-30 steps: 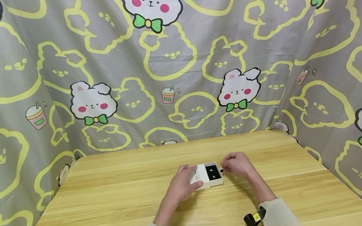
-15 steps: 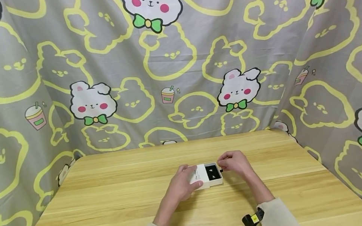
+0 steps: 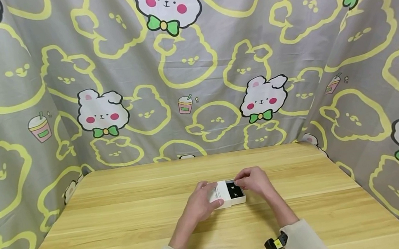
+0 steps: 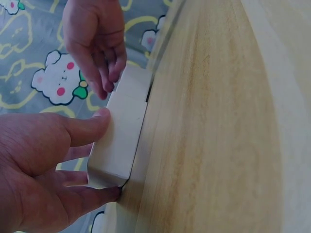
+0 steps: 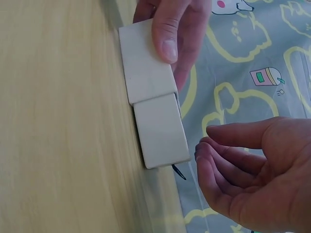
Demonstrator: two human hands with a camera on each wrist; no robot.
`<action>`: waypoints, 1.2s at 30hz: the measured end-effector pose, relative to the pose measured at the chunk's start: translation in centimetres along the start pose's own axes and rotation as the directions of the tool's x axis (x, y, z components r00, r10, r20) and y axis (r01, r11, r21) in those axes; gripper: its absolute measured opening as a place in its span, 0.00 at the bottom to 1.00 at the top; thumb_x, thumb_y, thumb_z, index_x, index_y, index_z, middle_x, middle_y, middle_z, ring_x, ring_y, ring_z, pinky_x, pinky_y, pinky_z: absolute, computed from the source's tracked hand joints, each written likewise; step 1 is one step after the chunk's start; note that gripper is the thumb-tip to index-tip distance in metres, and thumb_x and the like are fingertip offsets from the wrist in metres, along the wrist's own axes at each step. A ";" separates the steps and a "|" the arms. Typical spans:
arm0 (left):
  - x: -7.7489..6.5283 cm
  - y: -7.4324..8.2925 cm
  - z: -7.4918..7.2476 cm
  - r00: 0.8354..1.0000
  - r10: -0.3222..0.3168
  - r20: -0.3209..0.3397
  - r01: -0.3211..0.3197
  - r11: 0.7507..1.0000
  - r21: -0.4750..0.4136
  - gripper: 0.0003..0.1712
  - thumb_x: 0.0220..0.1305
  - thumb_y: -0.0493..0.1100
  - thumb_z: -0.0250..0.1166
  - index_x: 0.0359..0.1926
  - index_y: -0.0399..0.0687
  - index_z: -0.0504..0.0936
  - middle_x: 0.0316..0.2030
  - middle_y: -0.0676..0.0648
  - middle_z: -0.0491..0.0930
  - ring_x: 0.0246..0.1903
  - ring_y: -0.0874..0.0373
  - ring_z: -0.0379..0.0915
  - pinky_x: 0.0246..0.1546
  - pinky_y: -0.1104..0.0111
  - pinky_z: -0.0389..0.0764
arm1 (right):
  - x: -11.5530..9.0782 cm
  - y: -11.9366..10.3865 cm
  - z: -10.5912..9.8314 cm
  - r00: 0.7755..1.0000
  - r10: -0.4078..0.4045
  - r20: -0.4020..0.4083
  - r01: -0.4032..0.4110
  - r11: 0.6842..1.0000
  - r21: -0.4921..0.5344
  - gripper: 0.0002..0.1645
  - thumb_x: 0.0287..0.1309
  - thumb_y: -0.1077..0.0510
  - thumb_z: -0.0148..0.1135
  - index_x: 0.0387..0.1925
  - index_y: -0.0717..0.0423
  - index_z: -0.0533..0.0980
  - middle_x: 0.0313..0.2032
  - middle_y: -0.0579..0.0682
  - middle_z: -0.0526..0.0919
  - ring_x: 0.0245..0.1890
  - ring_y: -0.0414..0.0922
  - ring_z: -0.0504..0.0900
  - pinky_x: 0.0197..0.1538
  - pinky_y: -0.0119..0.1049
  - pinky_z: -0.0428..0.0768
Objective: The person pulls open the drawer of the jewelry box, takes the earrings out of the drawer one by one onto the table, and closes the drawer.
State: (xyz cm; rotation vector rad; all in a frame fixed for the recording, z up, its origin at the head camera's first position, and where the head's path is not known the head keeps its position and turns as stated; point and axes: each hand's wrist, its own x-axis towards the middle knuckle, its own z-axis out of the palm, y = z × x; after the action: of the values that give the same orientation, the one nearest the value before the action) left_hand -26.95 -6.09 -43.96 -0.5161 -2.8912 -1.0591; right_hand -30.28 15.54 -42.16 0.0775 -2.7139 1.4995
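A small white jewelry box (image 3: pixel 224 194) lies on the table, its drawer (image 3: pixel 238 201) pulled partway out to the right. Inside the drawer is a black pad (image 3: pixel 231 191) bearing two small star-shaped earrings (image 3: pixel 235 195). My left hand (image 3: pixel 199 202) grips the outer sleeve, with thumb and fingers on opposite sides. Bent fingers of my right hand (image 3: pixel 256 181) hover at the drawer's far right corner, overlapping the pad's edge in the head view. A black ribbon tab (image 5: pixel 179 172) sticks out of the drawer's end. No object shows between the right thumb and fingers.
The wooden table (image 3: pixel 139 215) extends around the box on all sides. Behind it and at both sides hangs a grey curtain (image 3: pixel 152 105) with yellow outlines and white rabbit heads. Black camera mounts, such as the right one (image 3: pixel 275 244), sit at both wrists.
My right hand has moved left, from the ribbon tab at the drawer's end to over the drawer's far right corner. The left hand and box have stayed put.
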 end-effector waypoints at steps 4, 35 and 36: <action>0.0 0.0 -0.1 1.000 0.001 -0.003 -0.001 1.000 0.000 0.36 0.63 0.49 0.73 0.68 0.42 0.75 0.69 0.33 0.67 0.63 0.35 0.72 0.64 0.44 0.72 | -0.1 -0.2 0.2 1.000 -0.009 -0.017 0.008 0.999 -0.044 0.06 0.52 0.63 0.73 0.34 0.59 0.87 0.29 0.49 0.89 0.27 0.43 0.84 0.33 0.34 0.82; -0.1 -0.1 0.0 1.000 0.015 -0.015 -0.015 1.000 0.002 0.34 0.63 0.49 0.73 0.67 0.43 0.75 0.67 0.33 0.69 0.58 0.38 0.75 0.58 0.46 0.76 | -0.4 -0.3 2.2 0.995 -0.098 0.002 0.096 0.967 -0.237 0.09 0.48 0.64 0.72 0.35 0.60 0.87 0.29 0.49 0.89 0.30 0.42 0.84 0.34 0.36 0.82; 0.0 -0.1 0.1 1.000 0.018 -0.017 -0.018 1.000 0.006 0.34 0.63 0.49 0.73 0.67 0.43 0.75 0.67 0.33 0.69 0.57 0.38 0.75 0.58 0.46 0.76 | -0.4 -0.3 2.3 0.995 -0.100 0.006 0.098 0.965 -0.244 0.10 0.48 0.64 0.72 0.36 0.60 0.87 0.29 0.50 0.89 0.30 0.42 0.85 0.35 0.36 0.82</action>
State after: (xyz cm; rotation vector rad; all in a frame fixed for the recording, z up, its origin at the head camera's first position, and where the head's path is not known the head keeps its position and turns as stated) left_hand -26.93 -6.14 -44.06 -0.5290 -2.8686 -1.0475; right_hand -29.85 13.46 -43.13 0.1963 -2.8171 1.1293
